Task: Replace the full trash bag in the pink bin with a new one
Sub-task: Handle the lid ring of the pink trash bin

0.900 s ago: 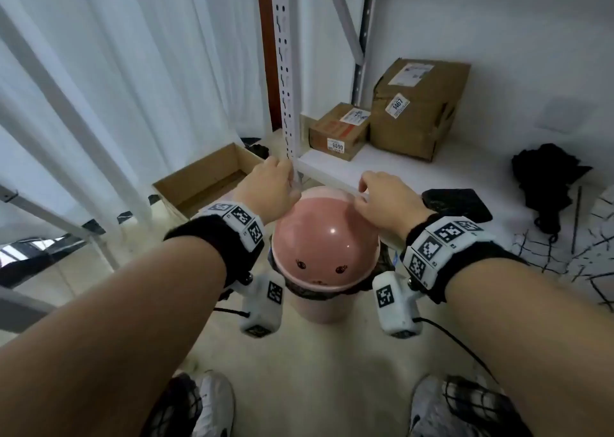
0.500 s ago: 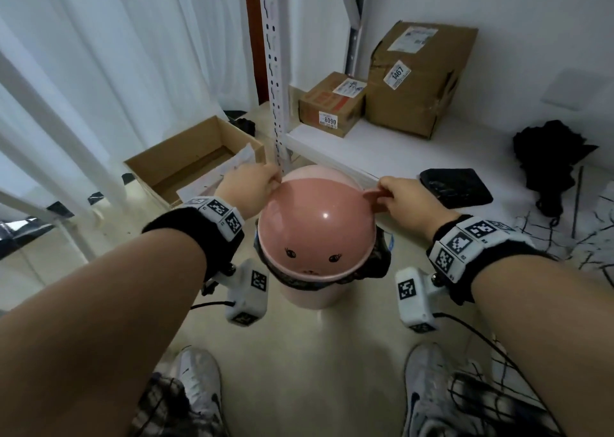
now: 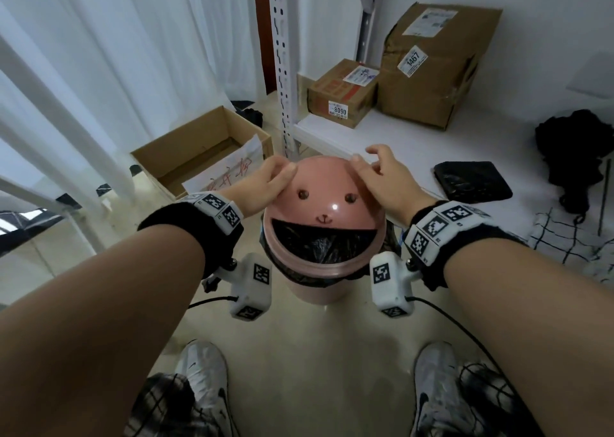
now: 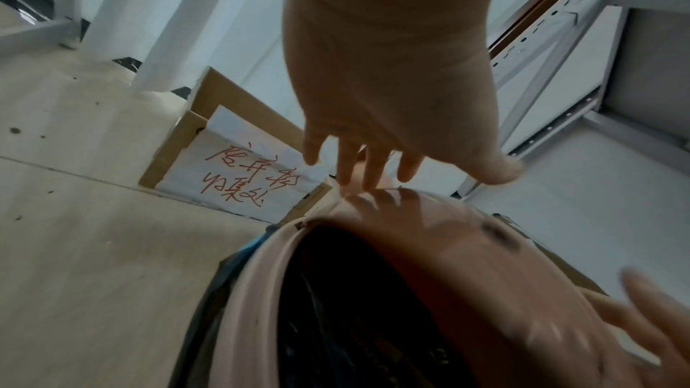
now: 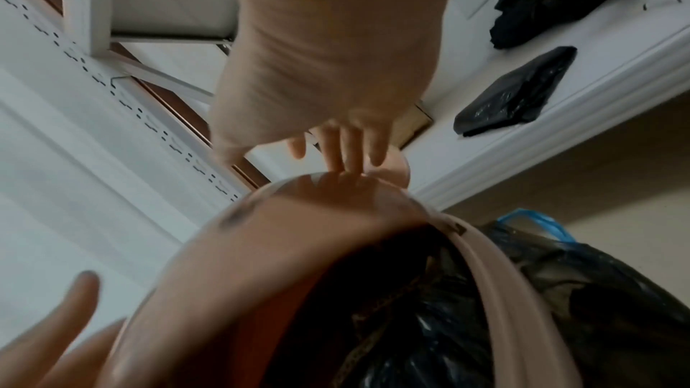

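— Where am I standing?
— A storeroom, I'd say; a white slotted rack beside me; labelled parcels on its shelf; an open carton on the floor; white curtains behind.

Pink bin w/ full black bag

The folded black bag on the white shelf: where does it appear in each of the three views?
Head: folded black bag at right, beyond the right hand.
Left wrist: not in view.
Right wrist: upper right, on the white shelf.
Shared landmark: the pink domed lid, in all three.
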